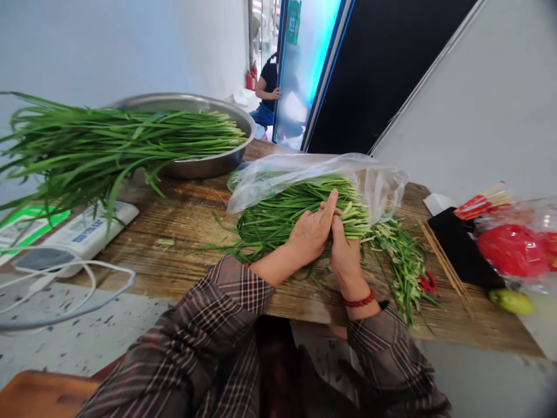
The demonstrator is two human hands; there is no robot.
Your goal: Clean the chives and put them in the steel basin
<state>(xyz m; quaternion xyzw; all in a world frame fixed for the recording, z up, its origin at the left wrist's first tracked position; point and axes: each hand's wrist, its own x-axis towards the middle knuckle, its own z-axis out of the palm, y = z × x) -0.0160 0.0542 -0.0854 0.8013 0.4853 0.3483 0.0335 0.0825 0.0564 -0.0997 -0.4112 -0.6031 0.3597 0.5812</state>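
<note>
A thick bunch of garlic chives (pixel 278 209) lies on the wooden table, partly inside a clear plastic bag (pixel 313 165), pale stem ends to the right. My left hand (pixel 311 232) is closed at the near side of the bunch, one finger pointing up. Touching it, my right hand (pixel 346 249) is closed by the pale ends, a red braided bracelet on its wrist. Chives show at both hands' fingers; the fingertips are partly hidden. Loose trimmed leaves and scraps (pixel 402 261) form a pile right of my right hand.
At the left, a steel basin (pixel 209 168) holds more chives, overhanging a white scale (pixel 87 235) and cables (pixel 91 273). Red-handled scissors (pixel 427 281), wooden skewers (pixel 446 267), a black box (pixel 465 249) and red packages (pixel 513 249) lie right. A person (pixel 267 87) sits beyond the table.
</note>
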